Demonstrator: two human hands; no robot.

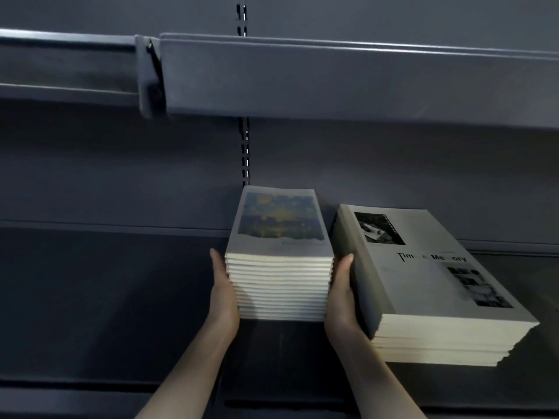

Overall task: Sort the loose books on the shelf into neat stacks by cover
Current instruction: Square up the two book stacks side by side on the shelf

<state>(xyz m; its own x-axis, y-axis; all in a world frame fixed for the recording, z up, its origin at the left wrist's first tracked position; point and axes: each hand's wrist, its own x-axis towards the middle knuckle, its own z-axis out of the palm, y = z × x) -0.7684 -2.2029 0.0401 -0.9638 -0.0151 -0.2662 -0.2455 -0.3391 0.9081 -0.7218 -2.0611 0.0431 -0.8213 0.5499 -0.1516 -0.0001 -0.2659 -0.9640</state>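
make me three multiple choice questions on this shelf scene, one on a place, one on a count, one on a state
1. Where is the grey-cover stack?
A. right of the painted-cover stack
B. on the upper shelf
C. on top of it

2. How many stacks are on the shelf?
A. one
B. two
C. four

3. What are the hands doing?
A. hanging idle
B. opening a book
C. pressing the painted-cover stack's sides

Key: 1 A, it lies at that stack's right; 2 B, only two piles show; 3 C, left hand and right hand lie flat against its sides.
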